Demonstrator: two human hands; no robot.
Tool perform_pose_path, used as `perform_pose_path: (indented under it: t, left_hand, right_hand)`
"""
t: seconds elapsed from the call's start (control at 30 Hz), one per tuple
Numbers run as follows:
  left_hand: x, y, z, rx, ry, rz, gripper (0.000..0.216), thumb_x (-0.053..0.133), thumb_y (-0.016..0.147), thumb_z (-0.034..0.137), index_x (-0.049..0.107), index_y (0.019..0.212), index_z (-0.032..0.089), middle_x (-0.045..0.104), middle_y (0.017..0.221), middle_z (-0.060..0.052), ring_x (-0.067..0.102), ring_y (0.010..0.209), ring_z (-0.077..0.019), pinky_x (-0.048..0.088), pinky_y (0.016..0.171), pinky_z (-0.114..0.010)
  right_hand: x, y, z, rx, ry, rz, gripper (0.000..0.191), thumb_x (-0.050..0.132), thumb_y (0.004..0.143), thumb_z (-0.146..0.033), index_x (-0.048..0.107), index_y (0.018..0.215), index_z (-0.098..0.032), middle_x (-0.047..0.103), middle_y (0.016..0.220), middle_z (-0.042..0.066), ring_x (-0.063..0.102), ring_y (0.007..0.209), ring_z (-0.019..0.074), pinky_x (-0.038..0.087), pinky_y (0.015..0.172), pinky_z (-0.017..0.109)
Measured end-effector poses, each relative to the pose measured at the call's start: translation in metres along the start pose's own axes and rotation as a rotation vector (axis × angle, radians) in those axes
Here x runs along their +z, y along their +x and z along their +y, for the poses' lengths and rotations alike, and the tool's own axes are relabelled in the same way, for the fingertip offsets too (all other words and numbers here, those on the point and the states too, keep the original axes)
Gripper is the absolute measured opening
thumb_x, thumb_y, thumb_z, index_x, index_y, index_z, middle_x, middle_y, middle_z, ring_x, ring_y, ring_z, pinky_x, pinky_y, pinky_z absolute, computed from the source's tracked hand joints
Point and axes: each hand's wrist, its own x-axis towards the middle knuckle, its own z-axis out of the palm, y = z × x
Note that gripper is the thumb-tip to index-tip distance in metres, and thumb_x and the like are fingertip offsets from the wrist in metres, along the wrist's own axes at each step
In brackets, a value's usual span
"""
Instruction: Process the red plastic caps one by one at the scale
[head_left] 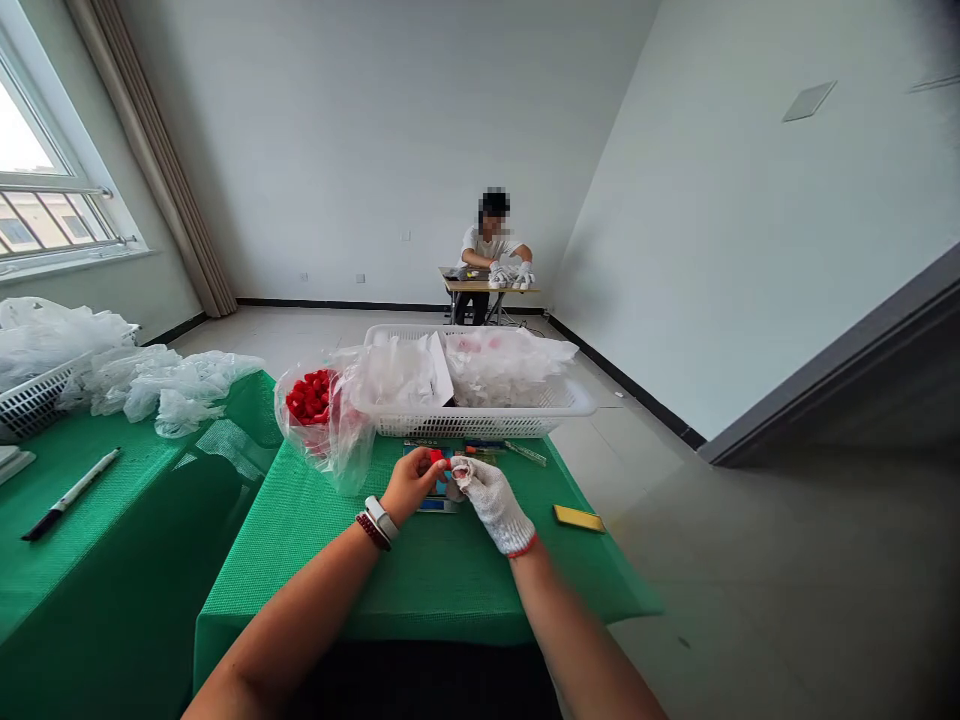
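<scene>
My left hand (409,485), bare with a white wristband and a dark red bracelet, pinches a small red plastic cap (436,457) between its fingertips. My right hand (491,505) wears a white knit work glove with a red cuff. Its fingers are curled close to the cap, and whether they hold anything is hidden. Beneath both hands lies a flat blue item (441,482) on the green mesh tablecloth (330,570). A clear plastic bag (311,400) full of similar red caps stands at the far left of this table.
A white plastic basket (480,423) stuffed with clear bags sits at the far edge, with small pens or strips (525,453) before it. A yellow phone (579,518) lies to the right. On a second green table are a marker (71,495) and more bags. A gloved person works at a distant desk (487,286).
</scene>
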Motion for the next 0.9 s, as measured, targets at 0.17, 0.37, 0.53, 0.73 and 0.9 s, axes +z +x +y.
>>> perform_pose_path:
  t: [0.17, 0.37, 0.53, 0.73, 0.9]
  left_hand:
    - [0.002, 0.0, -0.001, -0.017, -0.031, -0.011, 0.039, 0.056, 0.084, 0.055, 0.053, 0.077, 0.017, 0.057, 0.061, 0.002, 0.048, 0.049, -0.0092, 0.038, 0.046, -0.021]
    - [-0.003, -0.001, 0.003, 0.167, 0.127, 0.111, 0.021, 0.063, 0.084, 0.036, 0.059, 0.094, 0.018, 0.069, 0.089, -0.004, 0.06, 0.068, -0.0127, 0.05, 0.064, -0.025]
    - [-0.007, 0.001, 0.001, 0.147, 0.138, 0.102, 0.019, 0.059, 0.086, 0.03, 0.059, 0.102, 0.018, 0.069, 0.102, -0.007, 0.066, 0.079, -0.015, 0.052, 0.068, -0.027]
    - [-0.003, -0.001, 0.004, 0.168, 0.375, 0.075, 0.013, 0.06, 0.083, 0.028, 0.059, 0.09, 0.017, 0.06, 0.071, 0.002, 0.05, 0.056, -0.0093, 0.039, 0.052, -0.021]
    - [-0.004, 0.0, 0.003, 0.197, 0.43, 0.092, 0.019, 0.061, 0.083, 0.033, 0.062, 0.092, 0.016, 0.057, 0.069, 0.002, 0.045, 0.056, -0.01, 0.036, 0.053, -0.022]
  right_hand:
    - [0.003, 0.0, -0.002, 0.012, 0.036, -0.022, 0.027, 0.056, 0.087, -0.042, 0.056, 0.074, -0.018, 0.051, 0.065, -0.001, 0.043, 0.059, 0.0115, 0.038, 0.057, 0.025]
    - [-0.001, 0.006, 0.008, 0.086, 0.241, 0.135, 0.026, 0.057, 0.084, -0.042, 0.063, 0.083, -0.017, 0.057, 0.061, 0.0, 0.048, 0.055, 0.0129, 0.039, 0.054, 0.026]
    - [-0.005, 0.007, 0.007, 0.053, 0.274, 0.232, 0.031, 0.058, 0.081, -0.046, 0.067, 0.087, -0.017, 0.063, 0.064, 0.003, 0.051, 0.055, 0.0145, 0.041, 0.054, 0.028]
    - [-0.001, 0.002, 0.001, 0.004, 0.15, 0.152, 0.033, 0.058, 0.082, -0.049, 0.065, 0.081, -0.017, 0.062, 0.064, 0.003, 0.053, 0.058, 0.0156, 0.044, 0.058, 0.03]
    - [-0.002, 0.002, -0.001, -0.011, 0.083, 0.166, 0.035, 0.055, 0.084, -0.05, 0.064, 0.081, -0.017, 0.061, 0.063, 0.003, 0.052, 0.058, 0.0158, 0.043, 0.058, 0.03]
